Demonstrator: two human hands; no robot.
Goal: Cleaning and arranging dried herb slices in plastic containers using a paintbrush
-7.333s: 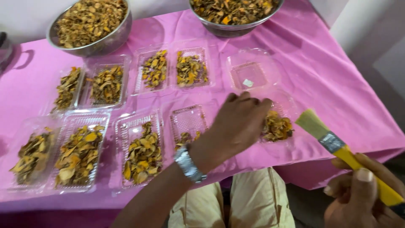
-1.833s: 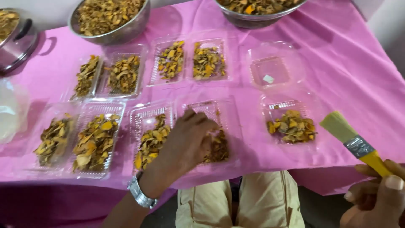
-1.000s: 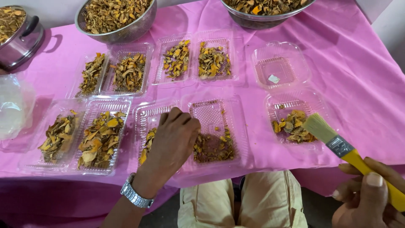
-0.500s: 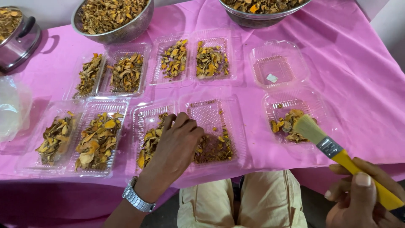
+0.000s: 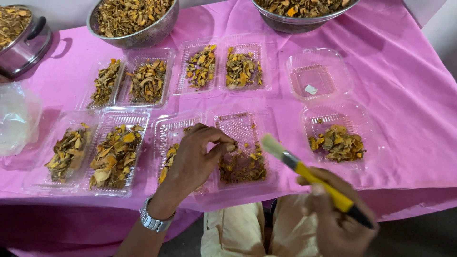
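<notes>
My left hand (image 5: 195, 159) hovers over a clear plastic clamshell tray (image 5: 238, 124) at the table's near edge, fingertips pinched on a small dried yellow-brown piece (image 5: 233, 146). Loose dried pieces (image 5: 243, 167) lie in that tray's near half. My right hand (image 5: 335, 219) grips a paintbrush (image 5: 309, 173) with a yellow handle and black end; its pale bristles sit just right of my left fingertips, over the same tray. A wristwatch (image 5: 152, 221) is on my left wrist.
Several more clear trays of dried pieces cover the pink tablecloth (image 5: 404, 95); one tray (image 5: 316, 76) at the back right holds only a small white scrap. Two steel bowls (image 5: 133, 19) of dried pieces stand at the far edge, a lidded steel pot (image 5: 21, 40) far left, a plastic bag (image 5: 16, 119) left.
My right hand has brought the brush left from the right-hand tray to the middle tray. My left hand has lifted slightly and pinched a piece.
</notes>
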